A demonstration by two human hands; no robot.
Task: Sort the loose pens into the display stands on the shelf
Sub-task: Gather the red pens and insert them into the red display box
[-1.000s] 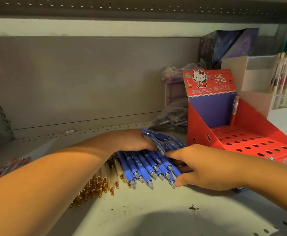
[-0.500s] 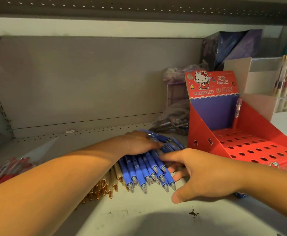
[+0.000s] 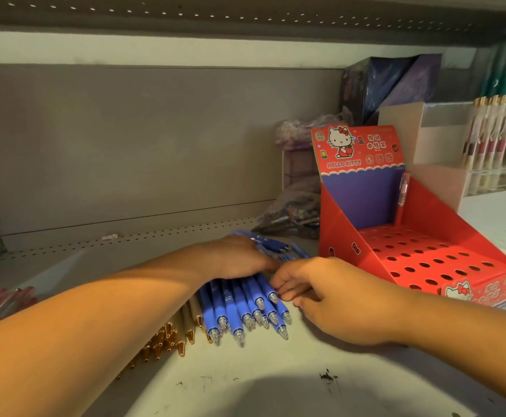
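My left hand (image 3: 239, 257) lies flat across the blue pens (image 3: 242, 302) in the middle of the frame, palm down, fingers spread over the barrels, pinning the bundle to the shelf (image 3: 275, 380) rather than gripping it. My right hand (image 3: 329, 299) comes in from the right, fingers curled loosely and touching the edge of the bundle near the tips; whether a pen is pinched between them I cannot tell, the fingertips are tucked out of sight.

The blue pens sit fanned out, clear tips pointing toward me. Just left of them, partly under my forearm, lies a second lot with gold tips (image 3: 167, 341), and at the far left edge some red pens (image 3: 2, 302) too.

Now the red display stand (image 3: 420, 257), right of centre: its tray of holes looks almost entirely open. One pen (image 3: 403, 191) stands upright in its back right corner. So by my reckoning the sort has barely begun: nearly every hole waits, and three loose lots remain on the shelf. Further right, upper right of the frame, a clear stand (image 3: 498, 152) already holds a row of pens.
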